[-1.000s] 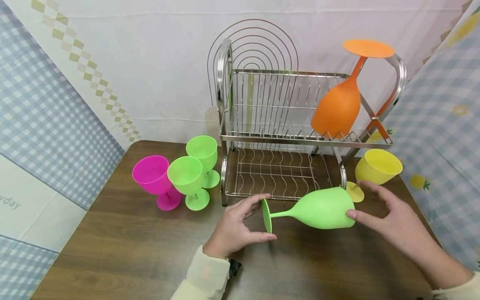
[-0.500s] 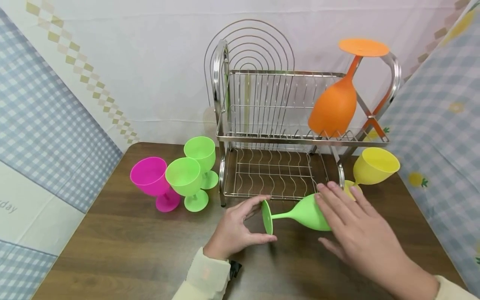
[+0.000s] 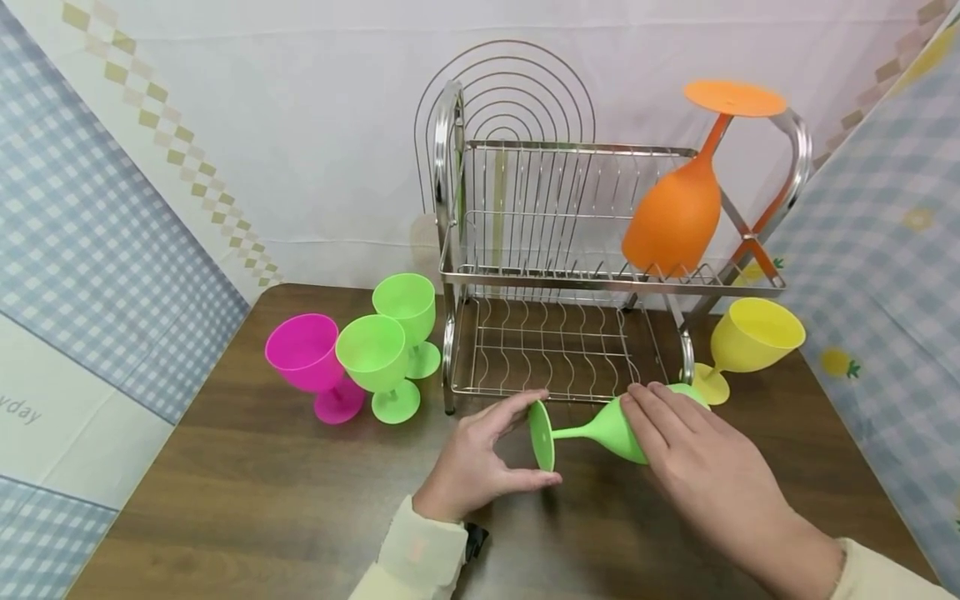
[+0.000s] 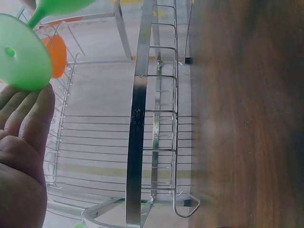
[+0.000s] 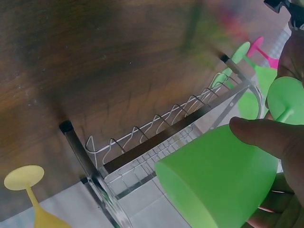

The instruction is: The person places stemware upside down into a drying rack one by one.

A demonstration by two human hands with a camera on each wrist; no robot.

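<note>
A light green goblet (image 3: 611, 429) lies sideways in the air between my hands, in front of the dish rack. My left hand (image 3: 483, 458) holds its round base at the edge, thumb below and fingers above. From over the top, my right hand (image 3: 708, 475) grips the bowl and covers much of it in the head view. In the right wrist view the thumb (image 5: 261, 133) lies along the green bowl (image 5: 213, 175), with fingers on its other side. The left wrist view shows the disc base (image 4: 23, 52) against the left fingertips.
Behind stands a two-tier metal dish rack (image 3: 555, 280), with an orange goblet (image 3: 678, 217) leaning upside down in its upper tier. A yellow goblet (image 3: 753, 337) stands right of the rack. Two green goblets (image 3: 371, 358) and a magenta goblet (image 3: 303, 358) stand left.
My right hand has left the goblet's rim, come round over the bowl and taken hold of it from above. The left hand keeps the base in nearly the same place.
</note>
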